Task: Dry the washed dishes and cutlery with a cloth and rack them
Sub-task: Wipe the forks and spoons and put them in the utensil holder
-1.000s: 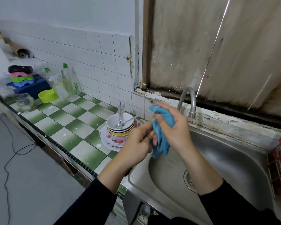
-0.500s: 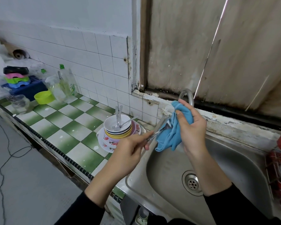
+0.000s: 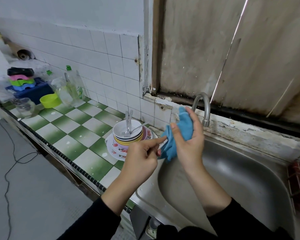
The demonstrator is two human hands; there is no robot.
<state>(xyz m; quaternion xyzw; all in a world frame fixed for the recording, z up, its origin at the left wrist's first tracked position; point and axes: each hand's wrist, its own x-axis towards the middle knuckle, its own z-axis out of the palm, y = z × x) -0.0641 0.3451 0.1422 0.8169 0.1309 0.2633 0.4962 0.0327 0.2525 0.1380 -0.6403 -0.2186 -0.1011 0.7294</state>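
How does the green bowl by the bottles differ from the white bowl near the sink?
The green bowl stands directly on the tiled counter; the white bowl tops a stack of dishes. The white bowl holds cutlery; none sticks out of the green bowl. Both sit upright.

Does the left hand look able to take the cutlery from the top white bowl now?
Likely not yet. The way from the left hand to the cutlery is free, but its fingers pinch a utensil half inside the blue cloth.
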